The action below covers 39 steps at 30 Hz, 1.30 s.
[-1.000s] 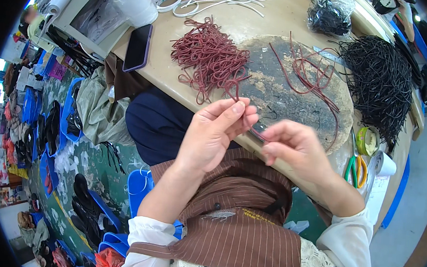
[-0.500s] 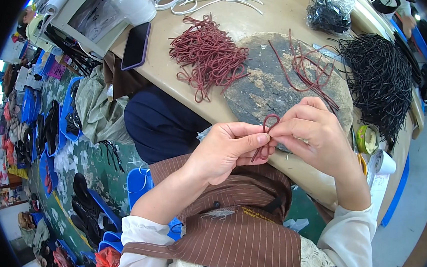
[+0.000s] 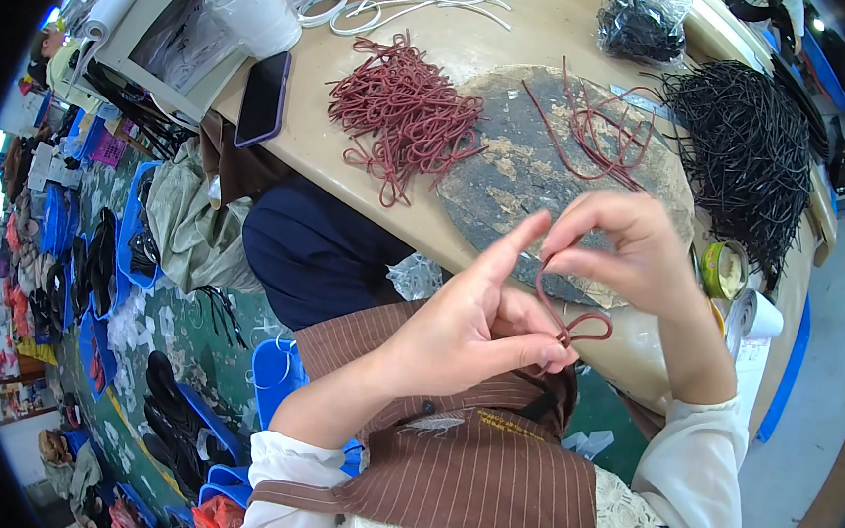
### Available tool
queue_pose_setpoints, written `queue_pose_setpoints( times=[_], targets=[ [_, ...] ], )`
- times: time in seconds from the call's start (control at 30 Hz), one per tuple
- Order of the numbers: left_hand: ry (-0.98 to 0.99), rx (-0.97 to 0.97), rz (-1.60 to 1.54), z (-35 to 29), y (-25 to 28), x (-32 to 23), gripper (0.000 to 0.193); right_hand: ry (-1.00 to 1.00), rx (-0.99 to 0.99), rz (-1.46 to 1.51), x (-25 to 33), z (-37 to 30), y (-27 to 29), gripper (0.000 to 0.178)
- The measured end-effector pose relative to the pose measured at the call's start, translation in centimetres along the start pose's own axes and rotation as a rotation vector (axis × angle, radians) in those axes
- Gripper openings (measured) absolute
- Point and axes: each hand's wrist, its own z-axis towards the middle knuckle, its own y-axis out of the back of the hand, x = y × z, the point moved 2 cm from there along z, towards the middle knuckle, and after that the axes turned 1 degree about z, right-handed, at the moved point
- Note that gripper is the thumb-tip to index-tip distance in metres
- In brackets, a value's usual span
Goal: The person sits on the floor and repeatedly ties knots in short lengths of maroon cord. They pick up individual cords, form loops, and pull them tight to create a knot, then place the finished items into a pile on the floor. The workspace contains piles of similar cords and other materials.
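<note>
A dark red cord with a loop in it is stretched between my hands, over my lap at the table's near edge. My left hand pinches it at the base of the loop with thumb and a curled finger, while its index finger points up. Higher and to the right, my right hand pinches another stretch of the cord between thumb and index finger. Beyond my hands, a round, worn dark slab lies on the table with several loose red cords on it. A heap of looped red cords sits at its left.
A pile of black cords lies on the right, near an open round tin and a white roll. A phone rests by the left edge. White cords lie at the back. Blue bins stand on the floor.
My right hand has drawn away from the left, pulling a length of cord up between them. The loop has tipped over to the right, and my left index finger has lifted.
</note>
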Motion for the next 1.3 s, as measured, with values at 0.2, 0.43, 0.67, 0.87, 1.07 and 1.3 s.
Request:
queue_pose_setpoints(
  times=[0.2,0.43,0.67,0.87,1.07,1.3],
  targets=[
    [-0.164,-0.284,-0.012,-0.3,1.4,-0.5,0.064,-0.29,-0.042,0.587,0.0,-2.7,-1.9,0.004],
    [-0.118,-0.314,0.068,0.2,1.2,0.4,0.025,-0.361,0.02,0.618,2.6,-2.1,-1.6,0.016],
    [-0.129,-0.457,0.137,0.1,1.9,0.2,0.015,-0.067,-0.07,-0.019,1.0,-0.9,-2.8,0.011],
    [-0.092,-0.454,0.109,-0.1,2.1,0.2,0.016,0.146,-0.057,-0.184,1.1,-0.8,-3.1,0.017],
    [-0.08,-0.442,0.104,0.3,2.2,0.4,0.015,0.136,-0.098,-0.271,1.1,-0.8,-3.5,0.016],
    [-0.079,-0.461,0.092,0.0,2.0,0.6,0.017,-0.131,-0.128,-0.202,1.5,-0.9,-3.9,0.014]
  ],
)
